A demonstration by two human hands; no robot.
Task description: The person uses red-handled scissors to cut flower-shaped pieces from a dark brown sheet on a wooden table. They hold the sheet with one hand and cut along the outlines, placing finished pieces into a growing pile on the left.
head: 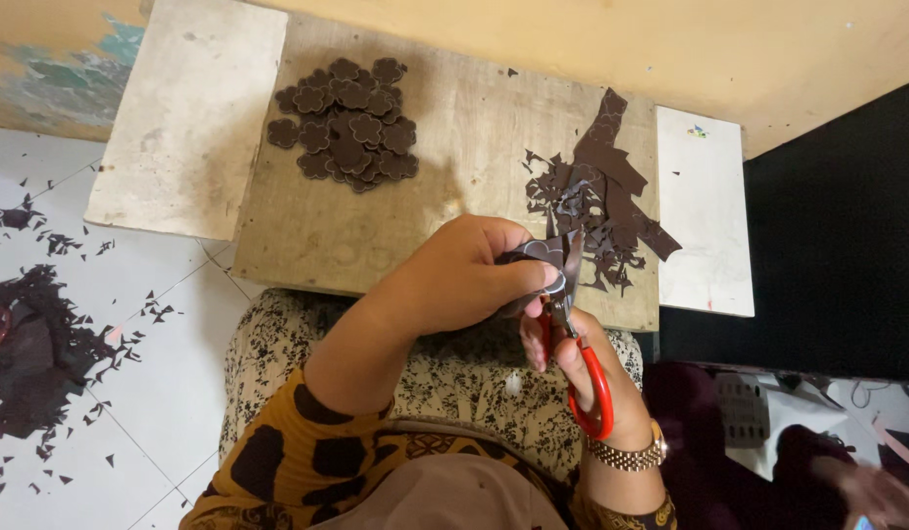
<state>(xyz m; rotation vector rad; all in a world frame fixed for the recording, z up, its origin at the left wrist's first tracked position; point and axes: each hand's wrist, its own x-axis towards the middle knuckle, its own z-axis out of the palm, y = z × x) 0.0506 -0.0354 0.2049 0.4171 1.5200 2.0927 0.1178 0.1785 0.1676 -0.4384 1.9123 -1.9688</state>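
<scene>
Just scalloped brown foam flowers (346, 123)

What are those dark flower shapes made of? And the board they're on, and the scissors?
The flower shapes look like thin, matte dark-brown sheet, maybe foam, felt or leather; they lie flat with clean cut edges. The board looks like bare, worn wood: pale, dull and scuffed. The scissors have shiny grey blades, likely metal, and glossy red handles, probably plastic, held in the right hand.

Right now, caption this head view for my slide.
Left hand holds a dark piece while right hand cuts it with red-handled scissors.
</scene>
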